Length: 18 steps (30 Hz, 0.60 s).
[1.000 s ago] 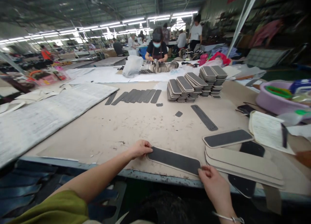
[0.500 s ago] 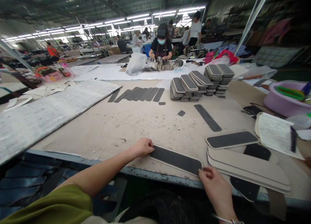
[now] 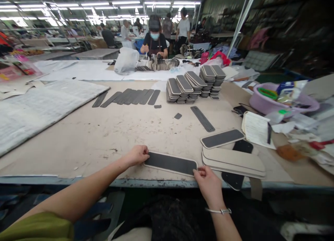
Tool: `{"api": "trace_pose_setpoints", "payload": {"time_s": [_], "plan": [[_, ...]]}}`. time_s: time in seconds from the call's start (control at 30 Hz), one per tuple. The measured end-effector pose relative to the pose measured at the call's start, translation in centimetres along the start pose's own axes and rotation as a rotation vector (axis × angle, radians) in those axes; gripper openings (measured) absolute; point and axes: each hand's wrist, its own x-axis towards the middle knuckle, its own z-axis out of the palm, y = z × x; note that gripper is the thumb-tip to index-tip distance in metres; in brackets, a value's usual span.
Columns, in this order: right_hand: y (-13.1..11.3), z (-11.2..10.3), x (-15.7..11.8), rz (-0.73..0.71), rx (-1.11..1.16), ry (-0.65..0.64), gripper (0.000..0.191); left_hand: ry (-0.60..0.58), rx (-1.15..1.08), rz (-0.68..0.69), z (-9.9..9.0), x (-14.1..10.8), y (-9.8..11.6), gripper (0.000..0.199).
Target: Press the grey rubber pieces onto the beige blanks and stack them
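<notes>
A long dark panel [image 3: 171, 162] with rounded corners and a pale border lies flat near the table's front edge. At its left end, the closed fingers of my left hand [image 3: 138, 154] pinch a corner. The thumb and fingers of my right hand [image 3: 208, 180] grip the panel's right end. Just beyond my right hand sits a pile of larger beige panels [image 3: 235, 161] on dark strips. Another dark panel with a pale border [image 3: 221, 139] touches the back of that pile.
Stacks of pale-edged panels [image 3: 186, 86] stand at the back. A row of dark strips [image 3: 135, 96] lies left of them. A notebook [image 3: 257, 129] and a purple basin [image 3: 281, 107] are on the right, a white-covered board [image 3: 52, 108] on the left. Across the table sits a co-worker [image 3: 155, 42].
The view has swung to the right, so the table contents sit further left. My hands still grip the same panel, which lies nearly as before.
</notes>
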Motion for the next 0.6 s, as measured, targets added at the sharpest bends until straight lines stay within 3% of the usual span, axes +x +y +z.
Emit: {"api": "trace_pose_setpoints", "payload": {"time_s": [0.2,0.47,0.6], "plan": [[0.7,0.2,0.2,0.019,-0.071,-0.031,0.031,0.017,-0.081,-0.076,0.1,-0.3,-1.4,0.03],[0.6,0.1,0.1,-0.02,-0.103,-0.05,0.032,-0.038,-0.236,-0.092,1.0,0.0,-2.3,0.017],[0.8,-0.3,-0.2,-0.122,-0.216,-0.014,0.028,-0.064,-0.277,-0.079,1.1,0.2,-2.3,0.017]]}}
